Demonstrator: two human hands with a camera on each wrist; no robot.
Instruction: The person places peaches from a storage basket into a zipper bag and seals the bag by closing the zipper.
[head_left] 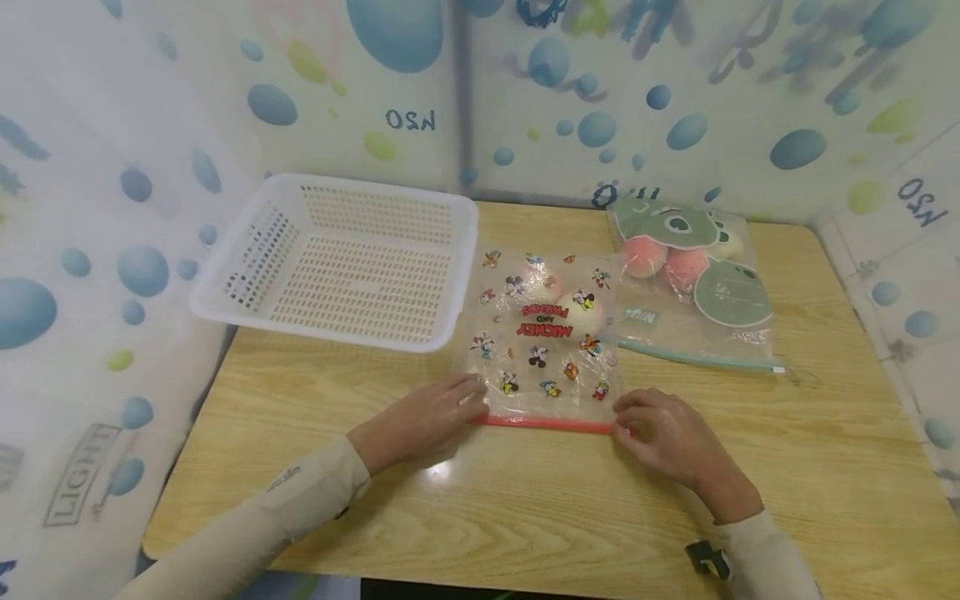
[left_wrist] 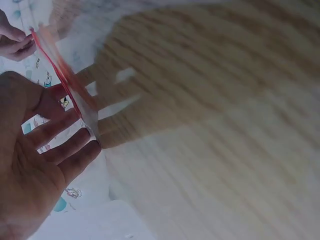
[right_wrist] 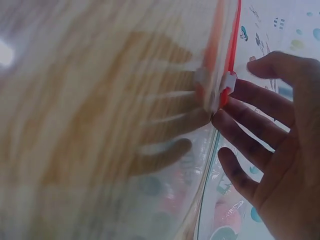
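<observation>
A clear zip bag (head_left: 537,360) printed with small cartoon figures lies flat on the table, its red zip strip (head_left: 551,425) towards me. Pale and pinkish round things (head_left: 581,310) show through it. My left hand (head_left: 427,417) pinches the strip's left end, thumb and index finger at the red edge in the left wrist view. At the other end is my right hand (head_left: 667,437). Its fingertips touch the corner beside the white slider (right_wrist: 229,82), with the thumb held apart in the right wrist view.
A white plastic basket (head_left: 367,329) stands at the back left, near the bag. Back right lies a second zip bag (head_left: 660,325) with green patches, a green strip and pink balls (head_left: 643,256) inside. Patterned walls (head_left: 600,125) border the wooden table (head_left: 487,525).
</observation>
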